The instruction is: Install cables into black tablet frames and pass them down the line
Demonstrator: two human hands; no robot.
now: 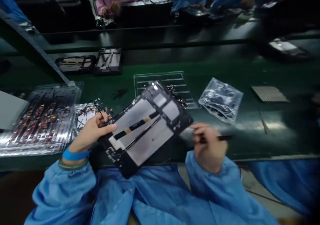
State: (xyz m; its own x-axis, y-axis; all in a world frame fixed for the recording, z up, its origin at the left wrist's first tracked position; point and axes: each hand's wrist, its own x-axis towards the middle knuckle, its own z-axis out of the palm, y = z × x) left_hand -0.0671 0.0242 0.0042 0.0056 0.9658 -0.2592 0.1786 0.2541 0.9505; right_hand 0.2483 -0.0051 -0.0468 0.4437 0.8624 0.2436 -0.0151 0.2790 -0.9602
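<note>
My left hand (93, 130) grips the lower left edge of a tablet chassis (147, 128), its thumb on the inner face. The chassis is black-framed with silver-grey panels and dark ribbon cables, and it is tilted above the bench. Close to its right corner, my right hand (208, 145) is closed around a thin black tool (225, 137), which looks like tweezers or a pen but is blurred. Whether the right fingertips touch the chassis I cannot tell. Behind the chassis lies a clear plastic tray (160, 74) with small dark parts.
Left, a clear tray (40, 125) holds rows of small components. A plastic bag (221, 100) and a ridged pale block (270, 94) lie to the right, near thin tweezers (262, 121). Two more chassis (108, 61) rest farther back. Co-workers' hands (111, 9) show across the bench.
</note>
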